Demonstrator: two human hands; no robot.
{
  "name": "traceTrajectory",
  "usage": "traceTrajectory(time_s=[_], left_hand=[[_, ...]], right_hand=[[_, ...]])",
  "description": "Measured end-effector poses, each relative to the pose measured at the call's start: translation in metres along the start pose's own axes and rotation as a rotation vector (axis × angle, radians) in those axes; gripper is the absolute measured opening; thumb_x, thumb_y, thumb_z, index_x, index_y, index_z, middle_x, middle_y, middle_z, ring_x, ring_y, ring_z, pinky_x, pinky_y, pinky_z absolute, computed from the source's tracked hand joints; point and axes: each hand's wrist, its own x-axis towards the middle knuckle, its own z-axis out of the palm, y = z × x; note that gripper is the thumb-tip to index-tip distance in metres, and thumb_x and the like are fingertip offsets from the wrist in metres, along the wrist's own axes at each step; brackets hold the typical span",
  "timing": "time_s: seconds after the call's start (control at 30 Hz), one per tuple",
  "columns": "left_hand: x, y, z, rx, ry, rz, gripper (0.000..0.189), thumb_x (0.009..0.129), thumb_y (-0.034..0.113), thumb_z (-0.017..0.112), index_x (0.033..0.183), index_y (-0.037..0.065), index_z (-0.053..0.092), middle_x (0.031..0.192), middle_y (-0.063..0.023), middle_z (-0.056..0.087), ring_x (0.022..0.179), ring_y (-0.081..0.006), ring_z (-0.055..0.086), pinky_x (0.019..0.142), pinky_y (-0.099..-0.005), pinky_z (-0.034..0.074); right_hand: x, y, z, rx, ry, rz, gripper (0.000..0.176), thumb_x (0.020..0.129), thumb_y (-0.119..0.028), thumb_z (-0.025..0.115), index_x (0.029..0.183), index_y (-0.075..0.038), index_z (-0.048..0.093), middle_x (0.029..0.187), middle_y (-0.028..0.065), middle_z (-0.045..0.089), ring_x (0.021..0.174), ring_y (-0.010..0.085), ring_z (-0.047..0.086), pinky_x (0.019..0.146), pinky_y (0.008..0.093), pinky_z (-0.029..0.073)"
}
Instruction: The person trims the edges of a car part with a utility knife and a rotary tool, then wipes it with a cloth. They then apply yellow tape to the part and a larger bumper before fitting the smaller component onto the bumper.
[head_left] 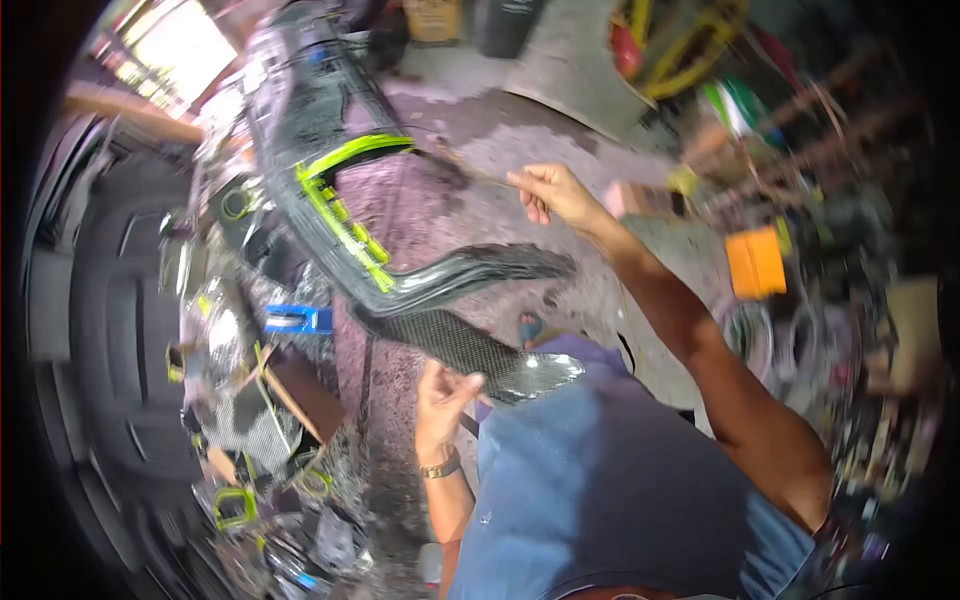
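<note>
A long dark dashboard-like panel (300, 210), with bright green trim (345, 225) along an opening, stretches from the top left toward my body. Its near end is a glossy carbon-fibre-patterned piece (460, 340), which lies close to my shirt front. My left hand (446, 400), a watch at its wrist, is closed with thumb and fingers at the lower edge of that piece. Out beyond the panel's curved arm, my right hand (553, 195) is raised in a pinch. From its fingertips a thin, pale strip (485, 178) runs left toward the green trim; blur hides its exact kind.
Left of the panel, a cluttered surface holds a blue tool-like item (298, 319), a cardboard piece (305, 390) and green-edged parts (235, 508). A black door panel (135, 300) stands farther left. Right are an orange box (755, 263), a brick-like block (645, 200) and blurred shelving.
</note>
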Motion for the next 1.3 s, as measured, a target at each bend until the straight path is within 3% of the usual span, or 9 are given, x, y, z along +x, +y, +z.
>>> traceTrajectory(time_s=[0.1,0.27,0.5,0.7,0.73,0.9,1.0,1.23,1.3], left_hand=[[0.004,0.021,0.005,-0.014,0.102,-0.032,0.070,0.075,-0.004,0.069,0.135,0.002,0.034,0.127,-0.0235,0.050,0.123,-0.0312,0.047,0.103,-0.0440,0.039],[0.016,0.015,-0.015,-0.101,0.039,-0.112,0.080,0.070,0.006,0.077,0.136,0.001,0.033,0.125,-0.0228,0.052,0.118,-0.0316,0.051,0.097,-0.0426,0.045],[0.058,0.005,0.010,-0.021,0.009,-0.215,0.080,0.068,0.037,0.081,0.125,-0.004,0.046,0.115,-0.0175,0.059,0.107,-0.0265,0.058,0.091,-0.0375,0.048],[0.088,-0.016,0.040,-0.197,-0.067,-0.227,0.082,0.069,0.054,0.075,0.123,-0.003,0.049,0.113,-0.0156,0.059,0.099,-0.0239,0.061,0.085,-0.0350,0.051],[0.091,-0.027,0.040,-0.231,-0.076,-0.225,0.079,0.072,0.053,0.073,0.123,-0.003,0.049,0.114,-0.0153,0.059,0.100,-0.0229,0.060,0.087,-0.0344,0.049],[0.117,-0.119,0.032,-0.124,-0.100,-0.144,0.094,0.076,0.070,0.056,0.130,-0.005,0.039,0.118,-0.0176,0.053,0.107,-0.0240,0.051,0.090,-0.0350,0.043],[0.147,-0.150,0.084,-0.332,0.216,-0.194,0.099,0.080,0.071,0.045,0.140,-0.006,0.027,0.137,-0.0214,0.040,0.125,-0.0302,0.042,0.105,-0.0408,0.036],[0.249,-0.163,0.234,-0.414,0.197,0.037,0.080,0.084,0.057,0.056,0.135,-0.002,0.037,0.127,-0.0172,0.049,0.116,-0.0302,0.051,0.098,-0.0455,0.043],[0.262,-0.163,0.258,-0.407,0.359,-0.039,0.081,0.078,0.054,0.066,0.134,0.003,0.037,0.119,-0.0137,0.053,0.096,-0.0237,0.060,0.083,-0.0367,0.052]], right_hand=[[-0.048,0.049,-0.060,0.073,0.269,0.074,0.032,0.092,-0.033,0.057,0.075,-0.006,0.056,0.060,0.0019,0.057,0.047,0.0065,0.050,0.044,0.0199,0.039],[-0.180,0.177,-0.137,0.142,0.682,0.416,0.020,0.092,-0.026,0.056,0.081,-0.010,0.055,0.068,0.0010,0.058,0.052,0.0066,0.051,0.047,0.0215,0.041],[-0.292,0.267,-0.135,0.332,0.859,0.676,0.023,0.089,-0.033,0.061,0.080,-0.012,0.057,0.065,-0.0010,0.057,0.052,0.0072,0.051,0.044,0.0215,0.039],[-0.181,0.242,-0.163,0.038,0.540,0.486,0.024,0.091,-0.028,0.057,0.093,-0.005,0.064,0.052,-0.0015,0.050,0.037,0.0064,0.041,0.036,0.0222,0.033],[-0.160,0.234,-0.171,0.089,0.430,0.408,0.026,0.093,-0.021,0.054,0.111,-0.004,0.061,0.062,0.0005,0.057,0.045,0.0061,0.047,0.041,0.0216,0.037],[-0.061,0.139,-0.201,0.093,0.170,0.207,0.030,0.093,-0.018,0.051,0.120,-0.004,0.055,0.087,0.0044,0.064,0.065,0.0075,0.055,0.054,0.0214,0.044],[-0.020,0.121,-0.251,0.012,-0.079,0.179,0.031,0.093,-0.018,0.051,0.121,-0.004,0.054,0.095,0.0050,0.064,0.071,0.0077,0.056,0.059,0.0218,0.045],[0.027,0.133,-0.376,-0.038,-0.230,0.233,0.029,0.093,-0.021,0.053,0.117,-0.004,0.057,0.092,0.0033,0.065,0.070,0.0063,0.055,0.060,0.0212,0.045],[0.033,0.126,-0.402,-0.052,-0.234,0.246,0.029,0.093,-0.021,0.053,0.116,-0.004,0.058,0.091,0.0031,0.065,0.070,0.0060,0.055,0.060,0.0210,0.045]])
